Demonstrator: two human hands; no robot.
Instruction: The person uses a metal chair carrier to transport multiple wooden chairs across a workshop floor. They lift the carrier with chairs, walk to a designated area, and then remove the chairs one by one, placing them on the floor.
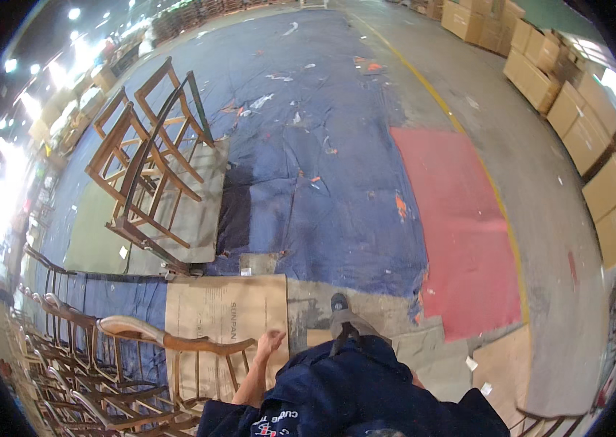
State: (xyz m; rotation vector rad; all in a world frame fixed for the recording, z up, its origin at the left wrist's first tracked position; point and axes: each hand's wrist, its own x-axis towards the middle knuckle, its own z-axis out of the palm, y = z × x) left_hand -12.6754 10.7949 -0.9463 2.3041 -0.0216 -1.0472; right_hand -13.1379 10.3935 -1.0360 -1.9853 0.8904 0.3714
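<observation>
My left hand (270, 344) is held out in front of my body, just right of the end of a curved wooden chair rail (177, 341). It appears apart from the rail, with fingers loosely bent and nothing visible in them. Below the hand, a flat brown cardboard sheet (224, 306) lies on the floor. Only a sliver of skin shows at the right side of my dark shirt (351, 390); the fingers of my right hand are hidden.
Wooden chair frames (151, 153) stand on mats ahead at left. Many more frames (96, 371) crowd the lower left. A blue floor sheet (322, 182) with scraps on it, a red mat (461, 226) and a yellow floor line (432, 91) lie ahead. Cardboard boxes (577, 124) line the right.
</observation>
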